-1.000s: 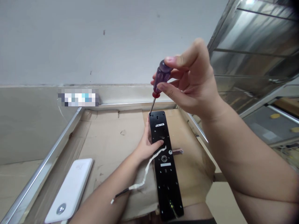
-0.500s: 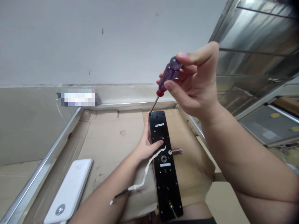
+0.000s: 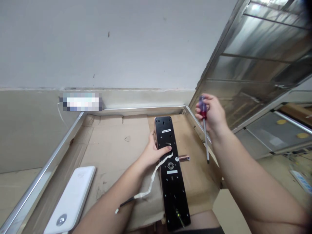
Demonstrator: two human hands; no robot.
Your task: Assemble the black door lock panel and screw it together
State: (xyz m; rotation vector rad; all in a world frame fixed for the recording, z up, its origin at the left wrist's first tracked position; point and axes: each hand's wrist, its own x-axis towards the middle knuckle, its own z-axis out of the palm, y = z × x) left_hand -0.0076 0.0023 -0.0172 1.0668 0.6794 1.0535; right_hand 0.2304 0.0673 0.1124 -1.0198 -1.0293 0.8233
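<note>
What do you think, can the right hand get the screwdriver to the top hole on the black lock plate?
Probably yes. The right hand holds the screwdriver up beside the black lock plate, with nothing between them. The left hand presses lower down, leaving the top hole uncovered.

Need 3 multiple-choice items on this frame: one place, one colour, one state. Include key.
1. Where is the power bank relative to the lock plate?
A. Right of it
B. Left of it
C. On top of it

2. What colour is the screwdriver handle?
A. Green
B. Yellow
C. Purple

3. What is the right hand doing with the screwdriver?
A. Holding it tip-down, clear of the plate
B. Pressing its tip into a plate hole
C. Setting it on the cardboard

Key:
1. B: it lies on the cardboard, left of the plate.
2. C: the handle is purple above a red collar.
3. A: the shaft hangs down, right of the plate.
</note>
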